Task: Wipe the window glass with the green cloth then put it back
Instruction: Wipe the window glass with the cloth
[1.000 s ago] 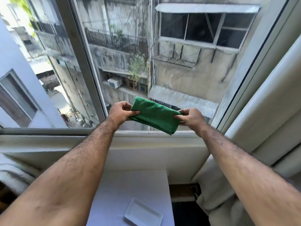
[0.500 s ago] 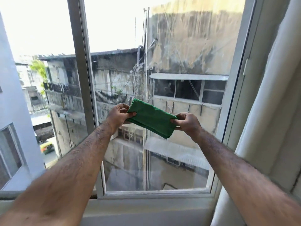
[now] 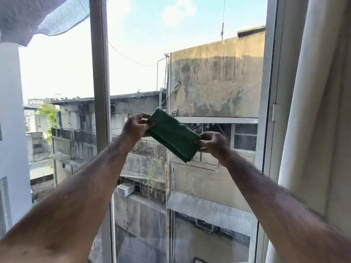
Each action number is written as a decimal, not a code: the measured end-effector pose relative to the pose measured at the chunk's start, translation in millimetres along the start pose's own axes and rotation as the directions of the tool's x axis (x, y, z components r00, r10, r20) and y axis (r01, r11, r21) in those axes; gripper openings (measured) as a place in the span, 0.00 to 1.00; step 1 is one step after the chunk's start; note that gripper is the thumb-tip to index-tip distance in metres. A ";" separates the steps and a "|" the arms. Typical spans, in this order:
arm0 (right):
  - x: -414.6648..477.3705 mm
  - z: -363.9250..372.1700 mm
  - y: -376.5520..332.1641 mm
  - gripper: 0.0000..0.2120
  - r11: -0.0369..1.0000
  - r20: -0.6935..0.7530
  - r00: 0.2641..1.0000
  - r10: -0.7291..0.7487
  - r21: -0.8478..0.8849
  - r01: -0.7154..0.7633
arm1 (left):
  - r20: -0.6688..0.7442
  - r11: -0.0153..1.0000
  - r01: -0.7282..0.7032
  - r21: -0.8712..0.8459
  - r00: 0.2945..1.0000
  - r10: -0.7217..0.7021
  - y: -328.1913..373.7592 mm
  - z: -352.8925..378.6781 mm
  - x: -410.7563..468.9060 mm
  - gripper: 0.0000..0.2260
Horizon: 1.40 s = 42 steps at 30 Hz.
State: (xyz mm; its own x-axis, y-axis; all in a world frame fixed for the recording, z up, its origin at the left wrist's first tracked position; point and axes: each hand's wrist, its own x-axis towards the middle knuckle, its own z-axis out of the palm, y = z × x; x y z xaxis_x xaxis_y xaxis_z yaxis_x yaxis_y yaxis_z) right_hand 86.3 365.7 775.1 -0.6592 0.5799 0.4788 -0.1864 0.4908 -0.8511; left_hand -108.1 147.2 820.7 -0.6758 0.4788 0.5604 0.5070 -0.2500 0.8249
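Observation:
A folded green cloth is stretched between both hands in front of the window glass. My left hand pinches its upper left end. My right hand pinches its lower right end. The cloth slopes down to the right and hangs in the air, a little short of the pane; I cannot tell whether it touches the glass. Both forearms reach up from the bottom corners.
A grey vertical window post divides the panes left of the hands. The right window frame and a cream curtain stand close on the right. Old buildings and sky show through the glass.
Both hands have lifted the cloth higher along the window and my view has tilted up; the sill, table and white tray have dropped out of view. The grip on both ends is unchanged.

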 end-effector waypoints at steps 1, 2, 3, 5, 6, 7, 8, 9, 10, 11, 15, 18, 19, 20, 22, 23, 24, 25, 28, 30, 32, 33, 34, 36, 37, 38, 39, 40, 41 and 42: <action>3.3 -0.7 -1.1 0.07 1.000 0.021 1.000 -0.013 -0.021 0.013 | -0.023 0.998 -0.032 0.046 0.999 0.033 6.6 1.3 7.3 0.09; 7.3 -2.4 -2.5 0.10 0.998 0.041 0.999 -0.031 -0.046 0.033 | -0.050 0.992 -0.063 0.105 0.996 0.069 13.1 2.6 15.7 0.09; 11.2 -5.6 -4.3 0.13 0.996 0.048 0.998 -0.050 -0.072 0.053 | -0.076 0.980 -0.093 0.177 0.991 0.108 19.2 3.1 23.7 0.09; 20.7 -19.5 -7.0 0.13 0.973 0.006 0.993 -0.120 -0.196 0.119 | -0.106 0.918 -0.153 0.365 0.973 0.204 28.9 2.0 39.6 0.11; 26.5 -29.9 -7.4 0.12 0.936 -0.040 0.983 -0.180 -0.315 0.158 | -0.100 0.863 -0.177 0.473 0.962 0.252 31.8 1.0 47.0 0.13; 33.1 -41.4 -6.7 0.12 0.882 -0.092 0.965 -0.247 -0.434 0.185 | -0.082 0.801 -0.196 0.565 0.953 0.291 33.5 -0.8 53.4 0.14; 39.3 -53.2 -4.7 0.12 0.826 -0.146 0.937 -0.318 -0.527 0.199 | -0.053 0.745 -0.214 0.631 0.947 0.316 33.3 -2.9 58.0 0.15; 47.1 -65.2 -1.4 0.12 0.776 -0.196 0.901 -0.388 -0.596 0.205 | -0.027 0.702 -0.225 0.675 0.944 0.329 31.9 -4.8 62.5 0.16; 54.8 -76.7 3.1 0.12 0.730 -0.236 0.862 -0.449 -0.653 0.202 | -0.013 0.668 -0.229 0.708 0.942 0.336 29.1 -6.5 66.0 0.17; 62.5 -87.8 7.5 0.12 0.683 -0.265 0.827 -0.496 -0.707 0.183 | -0.011 0.641 -0.226 0.734 0.939 0.344 26.2 -7.2 70.2 0.17; 86.8 -124.0 36.2 0.15 0.599 -0.354 0.750 -0.559 -0.798 0.070 | -0.084 0.610 -0.210 0.764 0.905 0.417 14.9 3.4 78.9 0.15; 98.2 -133.1 65.7 0.20 0.557 -0.349 0.747 -0.566 -0.830 0.034 | -0.131 0.543 -0.192 0.817 0.856 0.500 5.8 17.8 80.4 0.15; 101.4 -134.0 74.4 0.22 0.535 -0.326 0.748 -0.578 -0.844 0.046 | -0.158 0.507 -0.161 0.847 0.833 0.530 1.7 21.7 80.6 0.14; 104.9 -135.1 82.1 0.24 0.519 -0.304 0.747 -0.592 -0.853 0.064 | -0.185 0.449 -0.113 0.886 0.802 0.568 -2.6 25.0 80.7 0.14; 110.5 -136.9 94.5 0.27 0.505 -0.276 0.741 -0.612 -0.858 0.098 | -0.176 0.319 -0.059 0.946 0.732 0.658 -11.2 32.3 78.1 0.11; 112.4 -138.1 99.8 0.29 0.492 -0.262 0.740 -0.619 -0.864 0.105 | -0.139 0.286 -0.096 0.953 0.703 0.697 -16.1 35.0 76.8 0.09; 114.9 -140.4 106.1 0.31 0.467 -0.242 0.738 -0.630 -0.878 0.110 | -0.104 0.276 -0.148 0.950 0.682 0.724 -21.7 38.7 76.3 0.08; 116.9 -143.0 112.2 0.33 0.430 -0.217 0.735 -0.642 -0.896 0.111 | -0.090 0.285 -0.187 0.940 0.671 0.736 -28.8 42.0 75.8 0.07; 124.1 -148.2 126.8 0.36 0.351 -0.167 0.717 -0.677 -0.929 0.114 | -0.103 0.298 -0.169 0.940 0.691 0.716 -64.4 48.1 69.5 0.12; 130.9 -148.4 133.3 0.36 0.345 -0.184 0.689 -0.701 -0.933 0.102 | -0.062 0.254 -0.167 0.953 0.712 0.700 -95.5 50.9 61.8 0.21; 135.4 -146.2 138.3 0.35 0.336 -0.204 0.653 -0.729 -0.938 0.083 | -0.029 0.251 -0.207 0.946 0.715 0.699 -119.5 52.9 58.1 0.27; 136.2 -145.6 141.1 0.35 0.333 -0.209 0.637 -0.742 -0.939 0.080 | -0.027 0.263 -0.231 0.937 0.702 0.711 -125.8 53.5 60.4 0.27; 137.5 -145.7 143.0 0.34 0.330 -0.209 0.625 -0.752 -0.940 0.084 | -0.041 0.282 -0.241 0.929 0.688 0.725 -129.2 55.7 65.2 0.27; 140.6 -145.8 143.1 0.34 0.333 -0.213 0.613 -0.761 -0.939 0.088 | -0.125 0.343 -0.207 0.916 0.666 0.735 -125.5 63.5 78.8 0.26; 141.8 -145.7 143.8 0.34 0.334 -0.214 0.608 -0.765 -0.938 0.090 | -0.196 0.394 -0.170 0.903 0.654 0.731 -120.4 70.7 86.4 0.26; 142.3 -145.4 144.3 0.34 0.334 -0.216 0.603 -0.768 -0.938 0.089 | -0.273 0.454 -0.135 0.881 0.639 0.719 -111.7 79.9 94.5 0.26; 142.8 -145.5 145.1 0.34 0.331 -0.215 0.601 -0.770 -0.940 0.088 | -0.338 0.504 -0.108 0.857 0.622 0.707 -101.2 92.7 103.0 0.26; 143.4 -144.9 144.7 0.34 0.328 -0.214 0.600 -0.771 -0.941 0.086 | -0.372 0.526 -0.096 0.845 0.602 0.707 -87.9 107.8 110.9 0.26; 143.7 -145.0 144.8 0.34 0.328 -0.213 0.603 -0.769 -0.941 0.085 | -0.367 0.517 -0.112 0.849 0.580 0.727 -75.7 126.9 117.7 0.26; 143.1 -145.7 145.4 0.34 0.330 -0.213 0.607 -0.766 -0.940 0.087 | -0.326 0.482 -0.157 0.862 0.557 0.764 -66.5 149.8 122.0 0.26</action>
State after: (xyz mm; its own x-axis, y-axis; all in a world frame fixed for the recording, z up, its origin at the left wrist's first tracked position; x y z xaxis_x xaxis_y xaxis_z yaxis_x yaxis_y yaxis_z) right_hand 71.0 614.8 751.3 -0.1025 0.1147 0.9881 0.5662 0.8235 -0.0369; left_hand -144.1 348.3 823.2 -0.1637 -0.1985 0.9663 0.8116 0.5297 0.2463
